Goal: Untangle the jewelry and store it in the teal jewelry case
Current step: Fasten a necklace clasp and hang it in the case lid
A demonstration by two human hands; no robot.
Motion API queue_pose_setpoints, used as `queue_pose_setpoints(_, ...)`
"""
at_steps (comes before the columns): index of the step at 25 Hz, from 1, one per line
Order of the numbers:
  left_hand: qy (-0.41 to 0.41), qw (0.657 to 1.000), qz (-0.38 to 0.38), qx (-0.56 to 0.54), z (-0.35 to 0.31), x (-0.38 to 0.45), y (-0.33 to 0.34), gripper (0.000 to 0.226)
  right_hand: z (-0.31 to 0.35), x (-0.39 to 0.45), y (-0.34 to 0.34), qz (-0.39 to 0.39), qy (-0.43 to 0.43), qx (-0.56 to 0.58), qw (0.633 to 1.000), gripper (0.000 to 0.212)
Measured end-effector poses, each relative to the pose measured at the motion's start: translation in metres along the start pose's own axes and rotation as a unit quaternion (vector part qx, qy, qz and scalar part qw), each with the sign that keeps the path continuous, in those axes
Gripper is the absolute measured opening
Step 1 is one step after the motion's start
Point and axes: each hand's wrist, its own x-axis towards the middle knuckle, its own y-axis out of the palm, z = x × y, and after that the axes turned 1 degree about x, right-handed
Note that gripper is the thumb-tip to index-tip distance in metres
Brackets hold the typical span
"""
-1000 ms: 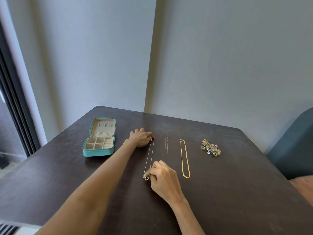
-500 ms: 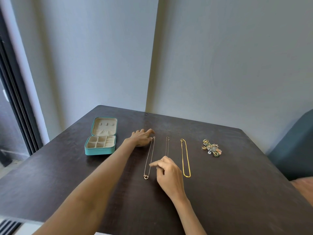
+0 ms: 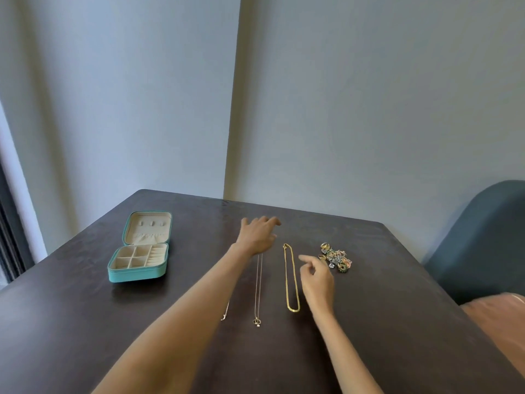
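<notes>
Lying straight and apart on the table (image 3: 397,322), pendant necklace (image 3: 258,291) and gold chain (image 3: 292,280) look untangled. Right hand (image 3: 316,280) loosely curled, empty, near ring pile (image 3: 335,258). Left hand (image 3: 258,234) spread, holding nothing. Teal jewelry case (image 3: 139,263) open far left, ready for storing.

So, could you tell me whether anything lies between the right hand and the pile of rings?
Nothing visible does. The right hand hovers just left of the ring pile, with only bare table between them. The gold chain lies on the hand's other side.
</notes>
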Motion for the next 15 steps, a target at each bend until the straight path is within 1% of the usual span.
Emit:
queue_pose_setpoints(1, 0.017, 1.000, 0.013, 0.009, -0.021, 0.035, 0.017, 0.042, -0.018, 0.040, -0.005, 0.028, 0.021, -0.023, 0.999, 0.029)
queue_pose_setpoints(3, 0.043, 0.995, 0.055, 0.065, -0.035, 0.044, 0.019, 0.043, -0.014, 0.069, -0.007, 0.099, 0.047, -0.031, 0.993, 0.026)
queue_pose_setpoints(4, 0.057, 0.991, 0.067, 0.101, -0.040, 0.046, 0.024, 0.042, -0.015, 0.072, -0.003, 0.132, 0.052, -0.037, 0.989, 0.025)
queue_pose_setpoints(6, 0.080, 0.980, 0.099, 0.152, -0.039, 0.049, 0.033, 0.036, -0.013, 0.067, 0.006, 0.160, 0.047, -0.089, 0.982, 0.026)
queue_pose_setpoints(9, 0.114, 0.971, 0.108, 0.182, -0.030, 0.064, 0.035, 0.030, -0.016, 0.077, 0.012, 0.120, 0.022, -0.170, 0.978, 0.025)
queue_pose_setpoints(12, 0.150, 0.969, 0.081, 0.177, -0.025, 0.072, 0.031, 0.023, -0.021, 0.079, 0.014, 0.117, 0.022, -0.156, 0.981, 0.024)
queue_pose_setpoints(14, 0.150, 0.973, 0.055, 0.166, -0.026, 0.073, 0.033, 0.020, -0.022, 0.078, 0.013, 0.118, 0.019, -0.142, 0.983, 0.026)
queue_pose_setpoints(15, 0.152, 0.973, 0.056, 0.166, -0.027, 0.073, 0.034, 0.019, -0.021, 0.078, 0.012, 0.118, 0.019, -0.143, 0.983, 0.029)
